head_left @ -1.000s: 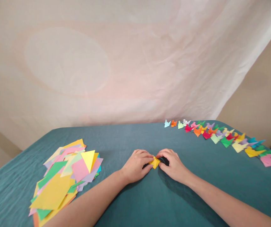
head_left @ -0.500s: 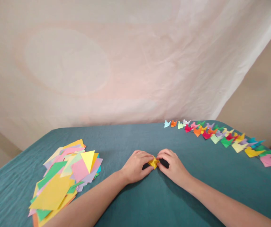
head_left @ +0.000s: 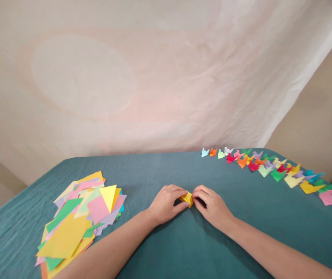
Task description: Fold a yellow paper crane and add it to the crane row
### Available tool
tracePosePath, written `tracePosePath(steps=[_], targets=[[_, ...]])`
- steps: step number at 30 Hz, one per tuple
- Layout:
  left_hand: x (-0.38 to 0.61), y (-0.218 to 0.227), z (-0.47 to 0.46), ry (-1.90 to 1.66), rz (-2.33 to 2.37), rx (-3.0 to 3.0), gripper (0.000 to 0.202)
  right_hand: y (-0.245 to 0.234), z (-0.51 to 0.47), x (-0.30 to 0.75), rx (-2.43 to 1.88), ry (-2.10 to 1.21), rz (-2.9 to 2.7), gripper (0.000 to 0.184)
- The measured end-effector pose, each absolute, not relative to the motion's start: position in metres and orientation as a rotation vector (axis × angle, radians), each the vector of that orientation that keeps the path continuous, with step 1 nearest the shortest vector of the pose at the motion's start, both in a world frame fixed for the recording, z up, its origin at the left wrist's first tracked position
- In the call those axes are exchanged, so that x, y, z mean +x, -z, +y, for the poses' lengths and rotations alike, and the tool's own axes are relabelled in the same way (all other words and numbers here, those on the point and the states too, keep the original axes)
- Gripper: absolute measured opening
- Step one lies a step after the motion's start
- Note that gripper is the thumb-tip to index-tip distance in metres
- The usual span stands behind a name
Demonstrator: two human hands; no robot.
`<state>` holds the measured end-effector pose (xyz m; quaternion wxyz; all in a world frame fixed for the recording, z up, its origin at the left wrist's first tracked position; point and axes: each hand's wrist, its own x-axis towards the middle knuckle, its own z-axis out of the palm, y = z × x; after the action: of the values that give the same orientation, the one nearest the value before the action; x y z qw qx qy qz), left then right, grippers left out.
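Between both hands is a small piece of folded yellow paper, held just above or on the table's middle. My left hand pinches its left side, thumb below and fingers above. On the right edge of the paper, my right hand closes with thumb and fingertips together. The fingertips cover parts of the paper, so its full folded shape is hidden.
A loose heap of coloured paper sheets lies on the left of the green cloth-covered table. Rows of folded paper birds in many colours line the far right edge. A pale cloth hangs behind.
The folded yellow paper has shifted slightly left and looks flatter, with less of it standing up. The right fingertips have drawn closer together at its edge. The sheets and birds stay put.
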<state>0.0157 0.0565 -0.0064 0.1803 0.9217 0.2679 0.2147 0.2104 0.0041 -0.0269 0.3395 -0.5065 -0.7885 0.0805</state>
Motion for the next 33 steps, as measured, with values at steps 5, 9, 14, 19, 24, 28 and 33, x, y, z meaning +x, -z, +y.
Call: tracePosePath(steps=[5,9,14,19,24,28,33], targets=[[0.016,0.005,0.056,-0.594,0.780,2.597,0.027,0.027,0.003,0.210,-1.330,-0.240,-2.043,0.013],[0.016,0.006,0.057,-0.607,0.783,2.586,0.029,0.029,0.004,0.210,-1.322,-0.250,-2.023,0.013],[0.016,0.010,0.059,-0.656,0.791,2.536,0.033,0.028,0.005,0.209,-1.319,-0.270,-1.989,0.013],[0.019,0.015,0.062,-0.664,0.836,2.492,0.035,0.026,0.004,0.207,-1.333,-0.270,-1.968,0.012],[0.023,0.017,0.064,-0.667,0.889,2.472,0.042,0.026,0.007,0.205,-1.368,-0.271,-1.973,0.010],[0.024,0.016,0.064,-0.645,0.929,2.447,0.044,0.030,0.009,0.205,-1.386,-0.272,-1.974,0.012],[0.026,0.015,0.062,-0.668,0.936,2.412,0.029,0.030,0.010,0.206,-1.373,-0.305,-1.948,0.009]])
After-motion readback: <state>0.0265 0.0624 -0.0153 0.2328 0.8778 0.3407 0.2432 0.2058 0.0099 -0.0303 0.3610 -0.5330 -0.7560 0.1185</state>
